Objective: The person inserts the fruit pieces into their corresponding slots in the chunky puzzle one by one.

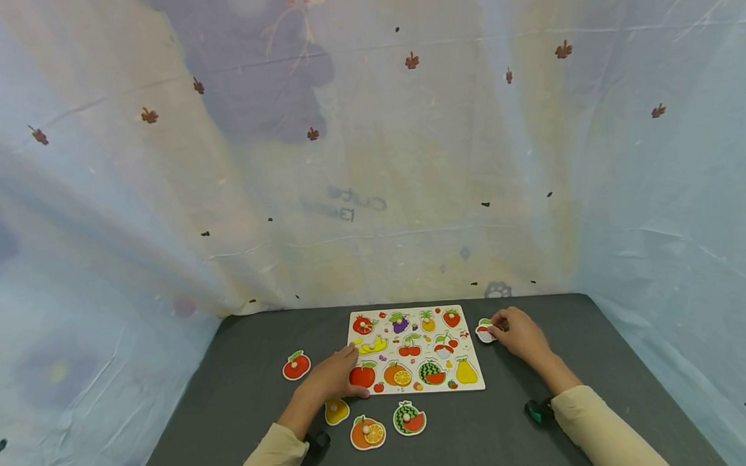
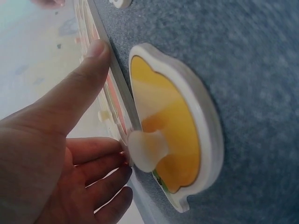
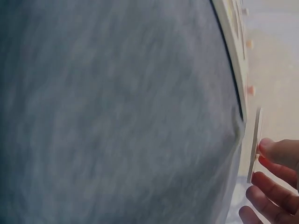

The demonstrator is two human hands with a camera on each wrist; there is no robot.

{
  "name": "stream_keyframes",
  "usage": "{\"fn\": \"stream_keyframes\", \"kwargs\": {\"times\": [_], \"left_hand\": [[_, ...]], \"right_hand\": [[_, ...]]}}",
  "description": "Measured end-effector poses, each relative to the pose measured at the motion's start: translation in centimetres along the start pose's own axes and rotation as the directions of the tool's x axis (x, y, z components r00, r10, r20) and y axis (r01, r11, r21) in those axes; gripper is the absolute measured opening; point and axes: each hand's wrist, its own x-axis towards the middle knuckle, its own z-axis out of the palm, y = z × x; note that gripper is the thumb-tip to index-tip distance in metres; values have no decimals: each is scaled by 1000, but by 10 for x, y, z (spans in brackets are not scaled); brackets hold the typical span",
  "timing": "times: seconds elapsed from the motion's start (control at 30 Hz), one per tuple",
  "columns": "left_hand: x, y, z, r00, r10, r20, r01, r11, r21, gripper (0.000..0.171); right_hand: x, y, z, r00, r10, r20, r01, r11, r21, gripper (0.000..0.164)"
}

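Note:
The left hand rests at the near left corner of a white fruit puzzle board. Its thumb lies straight along the near edge, and the other fingers touch the left side. To the board's right, the right hand pinches a red-and-white fruit puzzle piece with a green leaf. In the right wrist view, thumb and fingers hold that piece by its back face side, upright on edge in this view. A yellow pear-like piece with a pale knob lies just below the left hand.
A red apple-like piece lies left of the board. In front of it are an orange piece and a watermelon piece. The dark grey table ends at a patterned cloth hanging behind and at both sides.

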Motion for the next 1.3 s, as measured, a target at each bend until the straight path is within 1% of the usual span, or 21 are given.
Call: {"fn": "stream_keyframes", "kwargs": {"times": [0.3,0.5,0.73,0.83,1.07,1.3], "left_hand": [[-4,4,-4,1000,8,-2,-8,1000,-4,99],[-4,5,-3,1000,7,-2,-7,1000,-3,100],[-2,3,-2,1000,3,6,-3,1000,-17,100],[-2,2,-3,1000,-3,9,4,1000,-25,100],[-2,2,-3,1000,3,13,-3,1000,3,99],[-2,2,-2,1000,9,9,-9,1000,0,99]], "right_hand": [[-1,-22,5,998,-69,15,68,997,26,13],[-3,-33,9,998,-60,23,59,998,31,12],[-1,-43,20,997,-49,54,48,999,21,12],[-1,-47,22,996,-64,61,63,998,21,11],[-2,-58,28,993,-90,74,90,996,5,11],[-3,-66,32,991,-113,71,112,993,27,11]]}}
